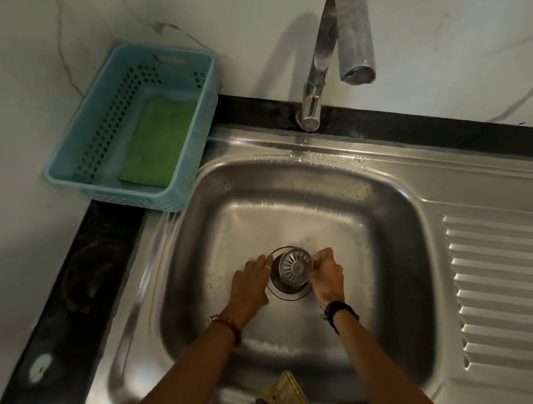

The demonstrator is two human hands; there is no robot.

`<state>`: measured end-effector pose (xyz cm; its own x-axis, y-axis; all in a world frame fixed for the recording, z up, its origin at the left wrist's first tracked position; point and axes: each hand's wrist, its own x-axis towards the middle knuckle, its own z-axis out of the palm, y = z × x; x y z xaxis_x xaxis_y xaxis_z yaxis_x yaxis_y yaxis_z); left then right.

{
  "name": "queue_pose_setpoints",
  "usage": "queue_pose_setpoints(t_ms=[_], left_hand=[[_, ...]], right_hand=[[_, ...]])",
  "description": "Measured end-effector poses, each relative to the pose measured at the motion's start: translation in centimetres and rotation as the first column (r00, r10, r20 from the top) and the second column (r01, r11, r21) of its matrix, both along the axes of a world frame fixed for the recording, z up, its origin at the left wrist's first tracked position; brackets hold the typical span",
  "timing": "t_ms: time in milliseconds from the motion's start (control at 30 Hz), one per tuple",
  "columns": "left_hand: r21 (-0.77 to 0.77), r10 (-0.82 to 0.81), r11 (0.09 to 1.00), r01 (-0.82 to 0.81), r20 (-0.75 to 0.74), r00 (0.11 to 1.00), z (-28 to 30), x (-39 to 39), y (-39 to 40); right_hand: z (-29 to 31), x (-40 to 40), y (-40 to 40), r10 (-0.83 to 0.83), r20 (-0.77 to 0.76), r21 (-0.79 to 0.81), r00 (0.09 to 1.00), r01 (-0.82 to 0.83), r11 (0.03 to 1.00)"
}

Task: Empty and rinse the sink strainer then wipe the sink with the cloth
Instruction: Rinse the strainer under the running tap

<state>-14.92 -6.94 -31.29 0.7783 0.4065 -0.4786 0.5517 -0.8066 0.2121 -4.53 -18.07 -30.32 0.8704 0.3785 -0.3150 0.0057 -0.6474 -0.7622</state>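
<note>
— Biggest first? Steel sink (411, 240), basin wet, ribbed drainboard (498, 291) on the right, tap (322, 59) arched over the back edge.

— And beside it?

— Blue perforated basket (76, 148) on the black counter (78, 284) at left, green scrub pad (160, 140) lying flat inside.

— Hands?

— Both down at the drain. Left hand (251, 281) flat against the basin floor, fingers loose, holding nothing. Right hand (327, 277) pinched closed on the rim of the strainer (294, 266).

— Strainer seated?

— Tilted, lifted partly out of the drain ring at basin centre, slotted bottom facing up.
</note>
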Motion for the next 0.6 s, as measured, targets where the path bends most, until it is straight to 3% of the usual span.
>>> queue_pose_setpoints(t_ms=[100,233,367,600], left_hand=[[0.097,-0.023,0.995,0.018,0.049,0.999,-0.5,-0.4,-0.5],[0.206,-0.11,0.973,0.105,0.015,0.994,-0.4,-0.5,-1.0],[0.243,-0.138,0.96,0.138,-0.016,0.99,0.0,0.2,-1.2],[0.261,-0.104,0.96,0.098,0.012,0.994,0.3,0.9,-1.2]], right_hand=[[-1.1,-0.2,0.0,0.019,0.009,-0.036,1.0,-0.019,0.999],[-2.0,-1.0,-0.3,0.116,0.152,-0.146,0.982,-0.093,0.985],[-2.5,-0.9,-0.4,0.359,0.361,-0.376,0.861,-0.218,0.901],[-3.6,-1.0,-0.5,0.485,0.319,-0.522,0.814,-0.276,0.807]])
